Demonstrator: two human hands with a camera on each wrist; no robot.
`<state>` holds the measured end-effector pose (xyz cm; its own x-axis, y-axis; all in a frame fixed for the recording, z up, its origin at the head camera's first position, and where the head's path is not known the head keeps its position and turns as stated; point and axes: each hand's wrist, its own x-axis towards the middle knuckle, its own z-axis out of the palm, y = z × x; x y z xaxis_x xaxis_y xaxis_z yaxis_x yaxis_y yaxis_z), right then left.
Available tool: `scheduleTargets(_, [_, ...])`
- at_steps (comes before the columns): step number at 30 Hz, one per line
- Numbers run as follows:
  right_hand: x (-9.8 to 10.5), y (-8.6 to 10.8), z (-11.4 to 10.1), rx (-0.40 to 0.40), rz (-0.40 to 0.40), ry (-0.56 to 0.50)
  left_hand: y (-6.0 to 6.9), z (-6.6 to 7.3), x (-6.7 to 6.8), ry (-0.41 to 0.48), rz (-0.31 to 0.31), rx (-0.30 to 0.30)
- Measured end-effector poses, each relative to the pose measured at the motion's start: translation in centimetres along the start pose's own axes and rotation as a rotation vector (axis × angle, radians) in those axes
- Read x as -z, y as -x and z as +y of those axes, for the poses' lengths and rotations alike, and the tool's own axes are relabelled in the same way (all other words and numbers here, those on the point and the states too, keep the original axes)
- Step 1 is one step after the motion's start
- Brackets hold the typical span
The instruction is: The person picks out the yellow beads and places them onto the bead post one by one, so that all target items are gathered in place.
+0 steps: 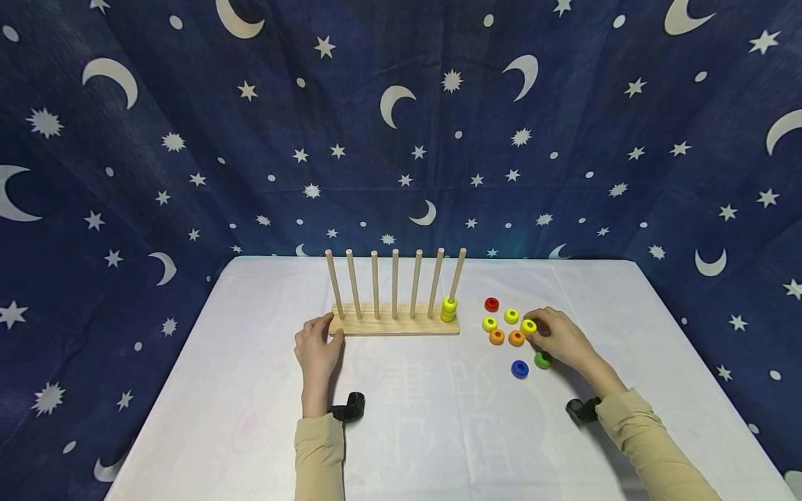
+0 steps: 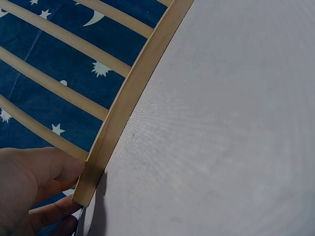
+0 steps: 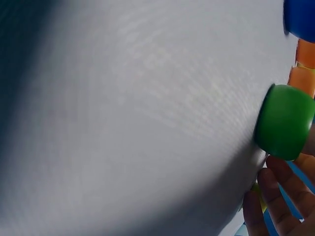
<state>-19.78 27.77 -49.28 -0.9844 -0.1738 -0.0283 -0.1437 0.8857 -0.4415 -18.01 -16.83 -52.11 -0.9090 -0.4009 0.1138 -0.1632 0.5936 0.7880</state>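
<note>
A wooden stand with several upright pegs is at the table's middle; yellow rings are stacked on its rightmost peg. My left hand grips the base's left end, thumb in front; the left wrist view shows this hand at the end of the base. To the right of the stand, my right hand pinches a yellow ring between thumb and fingers. The right wrist view has the fingers of this hand beside a green ring; the pinch is hidden there.
Near the right hand lie a red ring, two yellow rings, two orange rings, a blue ring and the green ring. A dark blue cloth hangs behind the white table.
</note>
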Motion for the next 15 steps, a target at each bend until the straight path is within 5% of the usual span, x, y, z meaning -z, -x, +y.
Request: scheduleTargets(15, [0.32, 0.34, -0.05, -0.066, -0.001, -0.072, 0.02, 0.06, 0.03, -0.006, 0.003, 0.000])
